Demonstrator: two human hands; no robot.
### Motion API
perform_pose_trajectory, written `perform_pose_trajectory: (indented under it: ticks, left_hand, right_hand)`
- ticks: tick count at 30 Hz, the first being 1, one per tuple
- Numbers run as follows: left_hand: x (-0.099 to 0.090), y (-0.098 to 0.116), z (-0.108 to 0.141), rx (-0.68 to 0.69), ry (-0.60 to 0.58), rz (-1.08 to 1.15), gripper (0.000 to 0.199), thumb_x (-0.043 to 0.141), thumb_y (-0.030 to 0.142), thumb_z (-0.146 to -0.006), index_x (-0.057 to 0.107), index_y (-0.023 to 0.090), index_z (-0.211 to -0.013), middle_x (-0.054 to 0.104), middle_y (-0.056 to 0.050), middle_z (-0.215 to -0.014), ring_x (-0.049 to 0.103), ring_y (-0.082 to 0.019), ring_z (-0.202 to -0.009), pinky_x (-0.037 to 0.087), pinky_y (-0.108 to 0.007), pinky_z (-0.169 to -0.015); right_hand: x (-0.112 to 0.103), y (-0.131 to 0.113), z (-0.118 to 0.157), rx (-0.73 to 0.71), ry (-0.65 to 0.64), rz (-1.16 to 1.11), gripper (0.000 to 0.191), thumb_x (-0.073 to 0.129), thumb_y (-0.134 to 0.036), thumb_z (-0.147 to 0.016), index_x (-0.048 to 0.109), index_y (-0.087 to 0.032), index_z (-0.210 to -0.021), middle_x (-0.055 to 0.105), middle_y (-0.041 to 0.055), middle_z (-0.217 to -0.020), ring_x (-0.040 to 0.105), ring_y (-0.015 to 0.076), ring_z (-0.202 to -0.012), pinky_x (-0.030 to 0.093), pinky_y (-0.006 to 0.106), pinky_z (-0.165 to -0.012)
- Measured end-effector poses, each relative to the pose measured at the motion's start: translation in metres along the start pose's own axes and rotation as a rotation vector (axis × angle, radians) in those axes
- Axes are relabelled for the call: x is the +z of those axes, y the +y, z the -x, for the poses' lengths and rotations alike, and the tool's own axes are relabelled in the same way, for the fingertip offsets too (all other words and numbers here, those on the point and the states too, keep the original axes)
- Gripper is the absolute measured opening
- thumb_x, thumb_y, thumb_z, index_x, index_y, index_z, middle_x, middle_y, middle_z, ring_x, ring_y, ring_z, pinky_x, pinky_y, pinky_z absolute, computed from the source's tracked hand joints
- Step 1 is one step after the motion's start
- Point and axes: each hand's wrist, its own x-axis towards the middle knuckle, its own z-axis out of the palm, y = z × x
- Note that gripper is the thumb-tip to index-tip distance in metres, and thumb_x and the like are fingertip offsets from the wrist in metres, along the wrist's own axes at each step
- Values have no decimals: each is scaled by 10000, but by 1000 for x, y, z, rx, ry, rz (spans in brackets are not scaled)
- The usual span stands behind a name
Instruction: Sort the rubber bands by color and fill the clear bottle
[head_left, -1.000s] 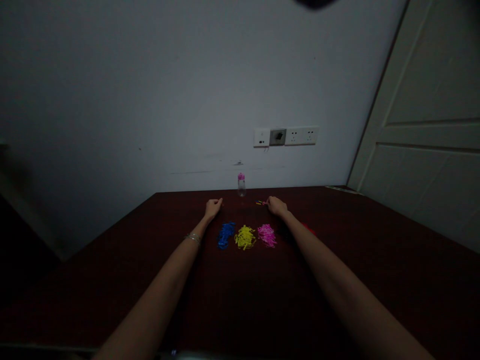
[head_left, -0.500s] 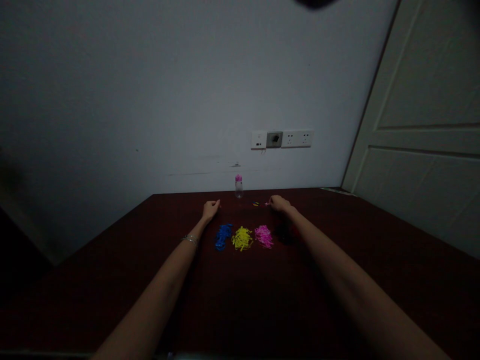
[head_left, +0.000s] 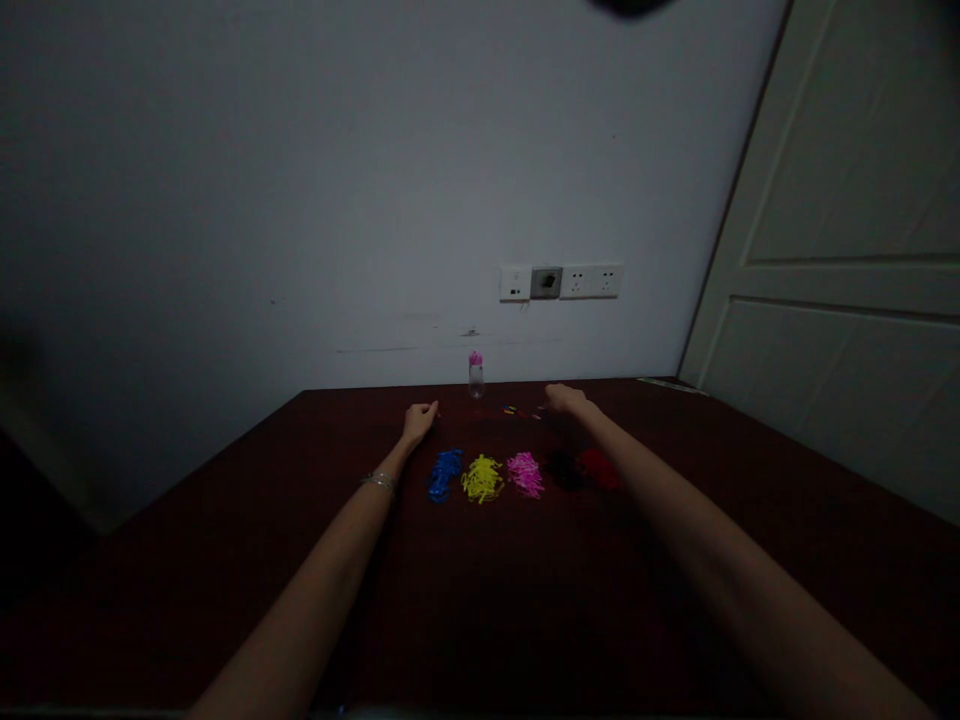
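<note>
My left hand rests over the back left of the table, its thumb and finger pinched together; what is between them is too small to make out. Further right, my right hand is curled with its fingertips down near a small pale pink piece. I cannot see what those fingers hold. A few small coloured strips lie left of it. Nearer to me is a row of loose piles like small rubber bands: blue, yellow, pink, black and red, the red partly behind my right forearm.
A clear bottle with a pink top stands at the back of the dark red table, close to the wall. Sockets and a switch are on the wall above. A pale panelled door is at the right.
My right hand has shifted slightly right and away from the pink piece, which now lies apart from the fingers. More of the red pile shows. The left hand has hardly moved.
</note>
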Motion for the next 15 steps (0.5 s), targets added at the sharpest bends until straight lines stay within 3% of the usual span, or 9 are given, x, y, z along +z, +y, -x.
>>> perform_pose_trajectory:
  ticks: [4,10,15]
  left_hand:
    - [0,-1,-1,8,-2,5,434,420,468,-768,638,135,-594,499,0,-426,485,-126,-465,333,-224,-513]
    - [-1,-2,-1,12,-10,8,442,418,485,-762,631,138,-591,501,-5,-436,492,-131,-473,336,-230,-522]
    - [-1,-4,-2,15,-12,-6,447,407,481,-763,629,134,-591,501,-2,-434,486,-130,-471,329,-227,-518]
  right_hand:
    - [-13,-4,0,-34,97,-91,263,570,-360,-777,662,-147,-901,630,145,-1056,590,226,-934,435,287,-738]
    - [-20,-21,1,-80,355,-595,219,512,-267,-792,657,-117,-858,669,78,-903,584,145,-789,431,205,-685]
    - [-1,-33,15,-38,332,-1030,268,572,-355,-718,646,-106,-784,620,24,-675,495,98,-515,388,202,-483]
